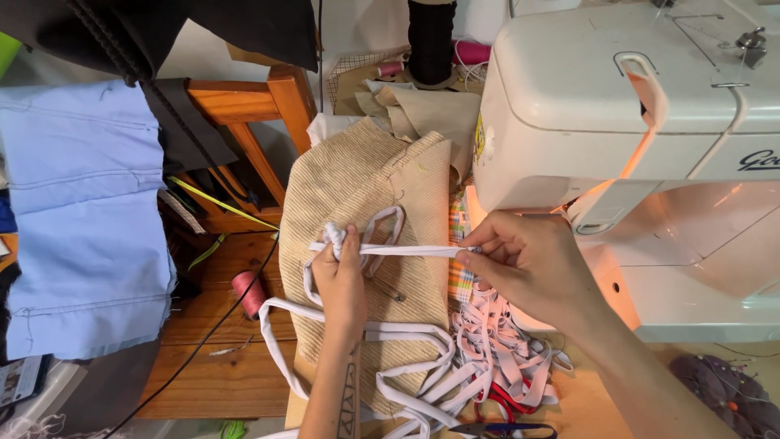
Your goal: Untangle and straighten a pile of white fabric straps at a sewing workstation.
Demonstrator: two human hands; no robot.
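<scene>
Both grips are pinches on one white fabric strip, stretched taut between them. Left hand closes thumb and fingers over the bunched, knotted end near the top of its fist; right hand nips the other end between thumb and forefinger, just in front of the sewing machine. The strip lies level above a ribbed beige fabric spread on the desk, with its slack looping down and around the left wrist.

Doing this well, as I judge it, means keeping the tension even and the strip flat, not twisted, with both pinches close to the ends so the middle stays straight (a slack middle would let it curl).

Counting outward: two hands, one taut strip, one machine. Below the right hand sits one tangled heap of white strips; the single pieces in it are too entangled to count. One pink thread spool rests on the wooden surface to the left, one black thread cone stands behind the beige fabric, and one pale blue garment hangs at far left. One pincushion shows at lower right.
</scene>
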